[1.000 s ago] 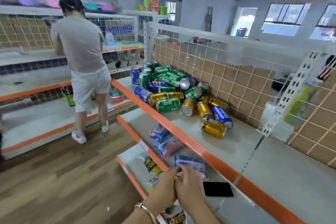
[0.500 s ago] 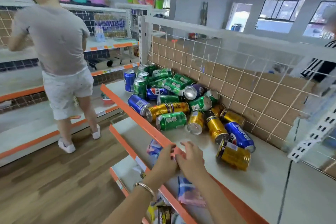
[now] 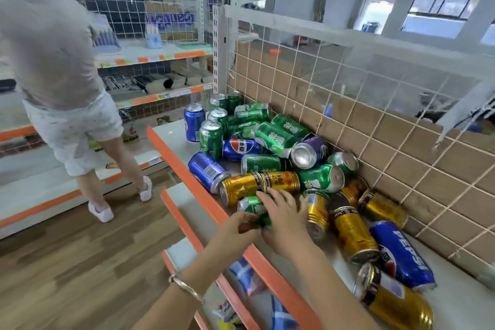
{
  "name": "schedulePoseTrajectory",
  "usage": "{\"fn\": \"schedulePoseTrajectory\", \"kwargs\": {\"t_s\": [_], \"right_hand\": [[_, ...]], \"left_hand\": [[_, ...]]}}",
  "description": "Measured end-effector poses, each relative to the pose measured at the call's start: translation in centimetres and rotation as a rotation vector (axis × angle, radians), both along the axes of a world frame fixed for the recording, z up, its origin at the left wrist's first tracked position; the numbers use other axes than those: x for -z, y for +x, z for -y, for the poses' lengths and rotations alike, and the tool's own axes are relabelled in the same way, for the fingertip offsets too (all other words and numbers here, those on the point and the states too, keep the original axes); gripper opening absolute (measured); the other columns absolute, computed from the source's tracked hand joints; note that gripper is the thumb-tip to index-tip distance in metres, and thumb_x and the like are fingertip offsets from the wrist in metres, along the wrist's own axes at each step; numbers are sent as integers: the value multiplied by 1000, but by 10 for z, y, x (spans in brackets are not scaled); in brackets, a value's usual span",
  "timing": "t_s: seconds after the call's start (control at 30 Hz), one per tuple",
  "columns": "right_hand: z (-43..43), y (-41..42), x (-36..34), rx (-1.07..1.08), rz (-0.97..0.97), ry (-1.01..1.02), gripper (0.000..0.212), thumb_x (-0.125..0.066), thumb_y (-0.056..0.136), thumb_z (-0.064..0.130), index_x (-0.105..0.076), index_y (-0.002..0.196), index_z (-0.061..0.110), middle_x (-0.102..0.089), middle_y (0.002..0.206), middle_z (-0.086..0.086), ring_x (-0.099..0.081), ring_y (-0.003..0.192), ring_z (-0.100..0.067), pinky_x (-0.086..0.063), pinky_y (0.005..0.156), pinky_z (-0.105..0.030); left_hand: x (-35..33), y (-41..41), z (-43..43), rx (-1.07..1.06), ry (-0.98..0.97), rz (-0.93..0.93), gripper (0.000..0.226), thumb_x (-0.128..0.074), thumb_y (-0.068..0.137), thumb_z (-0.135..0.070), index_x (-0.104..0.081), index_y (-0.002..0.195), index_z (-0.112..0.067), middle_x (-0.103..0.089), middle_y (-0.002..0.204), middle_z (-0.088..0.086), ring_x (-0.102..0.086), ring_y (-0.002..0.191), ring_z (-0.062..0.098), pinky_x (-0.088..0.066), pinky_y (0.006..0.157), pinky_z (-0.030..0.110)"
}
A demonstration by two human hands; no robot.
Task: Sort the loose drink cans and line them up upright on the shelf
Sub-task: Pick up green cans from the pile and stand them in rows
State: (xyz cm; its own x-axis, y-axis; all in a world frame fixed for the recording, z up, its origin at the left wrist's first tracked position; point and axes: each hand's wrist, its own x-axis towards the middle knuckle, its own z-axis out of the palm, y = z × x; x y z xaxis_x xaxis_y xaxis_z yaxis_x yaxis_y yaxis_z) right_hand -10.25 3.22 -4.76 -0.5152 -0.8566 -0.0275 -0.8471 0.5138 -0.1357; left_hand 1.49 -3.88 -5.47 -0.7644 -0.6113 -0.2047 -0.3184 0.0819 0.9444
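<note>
A pile of loose drink cans (image 3: 281,142), green, blue and gold, lies on the top shelf (image 3: 171,134) against the wire back. A blue can (image 3: 194,122) and a few green cans (image 3: 211,139) stand upright at the pile's far left. At the front of the pile a green can (image 3: 250,205) lies on its side. My left hand (image 3: 238,229) curls its fingers against that can's near end. My right hand (image 3: 285,220) lies over the can's right part with fingers spread, reaching toward two gold cans (image 3: 257,185). Most of the green can is hidden under my hands.
An orange shelf edge (image 3: 187,179) runs in front of the cans. Lower shelves hold snack packets (image 3: 246,276). A wire grid with cardboard (image 3: 375,136) backs the shelf. A person in grey shirt and white shorts (image 3: 61,75) stands in the aisle at left, facing other shelving.
I have stepped closer to the pile. Both hands rose from the lower shelf's packets, over the orange edge, onto the green can at the front.
</note>
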Motion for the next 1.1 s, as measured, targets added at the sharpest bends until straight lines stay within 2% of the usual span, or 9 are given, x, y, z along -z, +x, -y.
{"fn": "schedulePoseTrajectory", "kwargs": {"t_s": [0.17, 0.27, 0.43, 0.57, 0.7, 0.73, 0.9, 1.0, 1.1], "right_hand": [[8, -16, -6, 28, -15, -73, 75, -59, 65, 52, -40, 135, 38, -41, 130, 9, -31, 131, -15, 1, 110, -39], [10, -17, -21, 145, 139, -268, 92, -50, 48, 75, -50, 129, 32, -47, 111, 11, -43, 114, -12, -22, 105, -32], [35, -11, -43, 270, 514, -632, 69, -82, 52, 52, -63, 111, 21, -52, 97, 6, -52, 96, -14, -43, 83, -23], [64, -12, -59, 214, 499, -549, 62, -71, 62, 42, -61, 120, 23, -53, 105, 4, -52, 104, -15, -41, 87, -24], [72, -28, -81, 177, 1015, -526, 35, -70, 84, 28, -62, 119, 27, -65, 119, 6, -63, 104, -7, -49, 94, -23], [76, -34, -81, 217, 1031, -563, 29, -66, 87, 27, -63, 116, 28, -64, 123, 5, -62, 107, -7, -47, 96, -21], [110, -71, -76, 450, 29, -61, 73, -60, 89, 40, -21, 149, 21, -21, 153, -7, -21, 140, -28, -26, 109, -43], [125, -87, -77, 488, -221, 47, 80, -60, 85, 41, -17, 149, 22, -28, 149, -7, -25, 135, -27, -26, 103, -45], [131, -100, -75, 559, -237, 204, 84, -62, 83, 37, -15, 150, 18, -33, 145, -11, -28, 132, -29, -24, 103, -48]], "left_hand": [[0, 9, 25, 76, 152, 41, 12, -62, 86, -12, -60, 95, -21, -65, 93, -3, -58, 79, 8, -45, 62, 10], [-10, 3, 39, 62, 220, -15, 13, -61, 89, -15, -62, 102, -17, -67, 90, -5, -62, 78, 7, -46, 63, 10], [-41, -24, 55, 40, 186, -231, 11, -66, 83, -30, -62, 89, -22, -66, 66, -20, -60, 67, -6, -45, 63, 10], [-54, -41, 86, -24, 209, -230, 66, -76, 55, -65, -68, 103, -21, -73, 93, -7, -68, 88, 9, -53, 83, 29], [-59, -45, 118, -46, 473, -209, 40, -65, 77, -47, -67, 101, -16, -75, 92, 3, -71, 88, 20, -56, 80, 35], [-60, -47, 125, -61, 535, -205, 36, -61, 82, -46, -67, 100, -16, -75, 94, 5, -70, 90, 22, -56, 83, 37], [-65, -52, 152, 1, 719, -183, 53, -66, 70, -51, -63, 106, -12, -73, 100, 11, -70, 85, 23, -55, 74, 34], [-62, -54, 164, 65, 782, -184, 60, -69, 62, -45, -61, 110, -10, -72, 103, 13, -69, 89, 27, -54, 83, 38], [-59, -58, 173, 108, 790, -190, 53, -69, 64, -39, -61, 108, -9, -73, 100, 13, -69, 87, 27, -55, 79, 35]]}}
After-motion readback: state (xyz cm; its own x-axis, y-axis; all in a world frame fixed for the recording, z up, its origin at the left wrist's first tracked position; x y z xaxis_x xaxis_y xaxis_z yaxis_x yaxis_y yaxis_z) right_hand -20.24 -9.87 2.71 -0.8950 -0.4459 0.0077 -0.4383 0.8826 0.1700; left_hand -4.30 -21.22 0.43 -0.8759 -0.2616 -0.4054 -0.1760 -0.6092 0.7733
